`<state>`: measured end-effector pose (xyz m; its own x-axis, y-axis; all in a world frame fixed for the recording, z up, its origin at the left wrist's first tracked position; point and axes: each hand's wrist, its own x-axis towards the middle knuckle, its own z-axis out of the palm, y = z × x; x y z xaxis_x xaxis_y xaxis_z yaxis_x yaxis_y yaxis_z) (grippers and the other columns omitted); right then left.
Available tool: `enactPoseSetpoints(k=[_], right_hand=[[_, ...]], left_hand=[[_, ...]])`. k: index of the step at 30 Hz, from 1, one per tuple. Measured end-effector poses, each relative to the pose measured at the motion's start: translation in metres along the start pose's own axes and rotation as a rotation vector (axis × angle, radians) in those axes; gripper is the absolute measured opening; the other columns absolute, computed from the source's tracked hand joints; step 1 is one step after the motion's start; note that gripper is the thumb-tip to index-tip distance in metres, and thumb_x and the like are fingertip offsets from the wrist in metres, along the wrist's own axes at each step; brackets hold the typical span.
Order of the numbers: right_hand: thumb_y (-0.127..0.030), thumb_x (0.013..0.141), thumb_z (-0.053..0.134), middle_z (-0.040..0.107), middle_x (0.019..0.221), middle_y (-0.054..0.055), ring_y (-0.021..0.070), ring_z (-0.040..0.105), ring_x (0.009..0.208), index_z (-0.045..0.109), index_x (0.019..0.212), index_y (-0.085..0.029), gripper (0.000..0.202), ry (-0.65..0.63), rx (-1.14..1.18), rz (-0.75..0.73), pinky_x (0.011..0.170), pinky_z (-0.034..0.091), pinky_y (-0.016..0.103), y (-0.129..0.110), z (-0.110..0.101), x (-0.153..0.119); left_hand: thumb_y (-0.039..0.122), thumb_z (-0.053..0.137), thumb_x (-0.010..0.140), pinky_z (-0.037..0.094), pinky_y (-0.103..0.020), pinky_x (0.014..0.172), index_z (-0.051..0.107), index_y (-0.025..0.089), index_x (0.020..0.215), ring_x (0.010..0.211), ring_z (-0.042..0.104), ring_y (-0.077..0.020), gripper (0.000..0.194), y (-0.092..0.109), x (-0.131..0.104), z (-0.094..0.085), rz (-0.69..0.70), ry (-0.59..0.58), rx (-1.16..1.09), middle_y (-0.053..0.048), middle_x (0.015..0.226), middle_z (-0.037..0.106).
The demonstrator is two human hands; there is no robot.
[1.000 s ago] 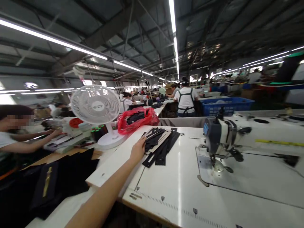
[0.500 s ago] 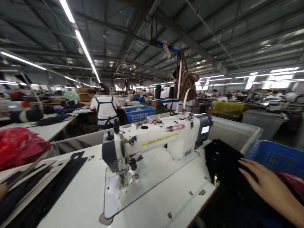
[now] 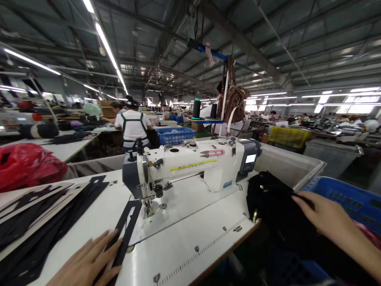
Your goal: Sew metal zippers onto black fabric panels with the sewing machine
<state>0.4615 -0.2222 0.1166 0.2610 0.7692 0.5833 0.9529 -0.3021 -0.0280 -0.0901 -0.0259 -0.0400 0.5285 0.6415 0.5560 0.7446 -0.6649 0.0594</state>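
My left hand (image 3: 92, 258) reaches over a black slotted fabric piece (image 3: 129, 222) on the sewing table, its fingers laid across the piece and holding it. The far end of that piece lies just left of the presser foot of a white sewing machine (image 3: 190, 167). Off the table's right end, my right hand (image 3: 324, 216) grips a black fabric item (image 3: 274, 198) showing a gold-coloured zipper, with the fingers partly hidden in its folds. At the left lies a pile of black strips and pale pieces (image 3: 44, 222).
A red plastic bag (image 3: 29, 165) sits at the left. Pink-handled thread snips (image 3: 212, 153) rest on the machine. A blue crate (image 3: 345, 198) stands at the right, and a person (image 3: 133, 125) stands beyond the machine. Thread cones (image 3: 196, 109) stand on a rack behind it.
My left hand has come in from the left edge, and the black slotted piece now lies beside the presser foot. My right hand stays on the black item. The view has shifted slightly.
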Motion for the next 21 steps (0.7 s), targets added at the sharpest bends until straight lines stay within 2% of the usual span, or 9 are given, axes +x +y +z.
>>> enactPoseSetpoints(k=[3, 5, 7, 9, 12, 14, 16, 18, 21], right_hand=[[-0.044, 0.089, 0.040, 0.068, 0.097, 0.009, 0.0259, 0.065, 0.085, 0.060, 0.102, -0.022, 0.034, 0.151, 0.094, -0.079, 0.077, 0.052, 0.039, -0.053, -0.020, 0.007], [-0.042, 0.089, 0.041, 0.065, 0.107, 0.007, 0.0238, 0.064, 0.092, 0.060, 0.098, -0.023, 0.029, 0.204, 0.219, -0.252, 0.078, 0.053, 0.037, -0.108, -0.017, 0.002], [-0.031, 0.090, 0.042, 0.065, 0.106, 0.006, 0.0199, 0.063, 0.093, 0.060, 0.096, -0.021, 0.022, 0.178, 0.348, -0.386, 0.082, 0.051, 0.031, -0.167, -0.003, -0.005], [-0.025, 0.090, 0.039, 0.066, 0.102, 0.006, 0.0179, 0.064, 0.089, 0.059, 0.098, -0.019, 0.022, 0.106, 0.464, -0.450, 0.080, 0.051, 0.028, -0.219, 0.012, -0.009], [-0.022, 0.090, 0.037, 0.068, 0.092, 0.004, 0.0173, 0.065, 0.081, 0.059, 0.098, -0.020, 0.024, -0.022, 0.626, -0.506, 0.074, 0.052, 0.028, -0.273, 0.028, -0.002], [-0.023, 0.089, 0.038, 0.068, 0.085, 0.002, 0.0173, 0.065, 0.076, 0.060, 0.093, -0.021, 0.022, -0.112, 0.694, -0.542, 0.070, 0.051, 0.028, -0.291, 0.030, 0.010], [-0.024, 0.088, 0.039, 0.067, 0.079, 0.001, 0.0171, 0.064, 0.070, 0.060, 0.087, -0.022, 0.021, -0.163, 0.714, -0.577, 0.065, 0.049, 0.028, -0.297, 0.029, 0.026], [-0.025, 0.086, 0.041, 0.067, 0.077, -0.001, 0.0167, 0.064, 0.068, 0.062, 0.085, -0.024, 0.021, -0.172, 0.714, -0.628, 0.063, 0.048, 0.027, -0.295, 0.026, 0.042], [-0.026, 0.085, 0.043, 0.069, 0.083, -0.002, 0.0175, 0.064, 0.073, 0.064, 0.086, -0.025, 0.021, -0.122, 0.706, -0.716, 0.067, 0.048, 0.028, -0.288, 0.020, 0.065]], left_hand=[[0.041, 0.051, 0.082, 0.045, -0.042, 0.096, 0.053, 0.036, 0.124, 0.116, 0.052, -0.0273, 0.042, -0.004, -0.005, -0.006, 0.004, -0.068, 0.034, 0.001, 0.131, 0.051], [0.042, 0.053, 0.082, 0.041, -0.048, 0.099, 0.057, 0.033, 0.121, 0.117, 0.050, -0.0301, 0.040, 0.013, -0.005, -0.022, -0.054, -0.036, 0.010, -0.002, 0.129, 0.053], [0.039, 0.053, 0.084, 0.037, -0.046, 0.102, 0.055, 0.033, 0.122, 0.122, 0.046, -0.0283, 0.039, 0.046, -0.001, -0.042, -0.112, -0.061, -0.143, -0.002, 0.134, 0.048], [0.039, 0.056, 0.083, 0.043, -0.041, 0.098, 0.049, 0.032, 0.127, 0.117, 0.051, -0.0262, 0.045, 0.087, 0.009, -0.059, -0.227, -0.059, -0.407, -0.005, 0.131, 0.051], [0.033, 0.065, 0.078, 0.050, -0.036, 0.088, 0.032, 0.023, 0.137, 0.105, 0.058, -0.0238, 0.068, 0.135, 0.031, -0.064, -0.457, -0.159, -0.908, -0.010, 0.124, 0.056], [0.023, 0.070, 0.072, 0.047, -0.035, 0.090, 0.040, 0.018, 0.129, 0.104, 0.058, -0.0235, 0.065, 0.144, 0.047, -0.054, -0.534, -0.090, -1.102, -0.011, 0.118, 0.058], [0.013, 0.066, 0.071, 0.044, -0.034, 0.092, 0.050, 0.015, 0.117, 0.103, 0.057, -0.0225, 0.049, 0.137, 0.056, -0.042, -0.630, 0.047, -1.162, -0.008, 0.110, 0.061], [0.010, 0.061, 0.071, 0.045, -0.032, 0.086, 0.059, 0.013, 0.098, 0.092, 0.059, -0.0205, 0.028, 0.124, 0.059, -0.034, -0.683, 0.035, -1.239, -0.005, 0.093, 0.064], [0.015, 0.058, 0.072, 0.046, -0.028, 0.071, 0.061, 0.012, 0.076, 0.070, 0.058, -0.0166, 0.006, 0.110, 0.058, -0.032, -0.688, -0.082, -1.320, 0.000, 0.069, 0.061]])
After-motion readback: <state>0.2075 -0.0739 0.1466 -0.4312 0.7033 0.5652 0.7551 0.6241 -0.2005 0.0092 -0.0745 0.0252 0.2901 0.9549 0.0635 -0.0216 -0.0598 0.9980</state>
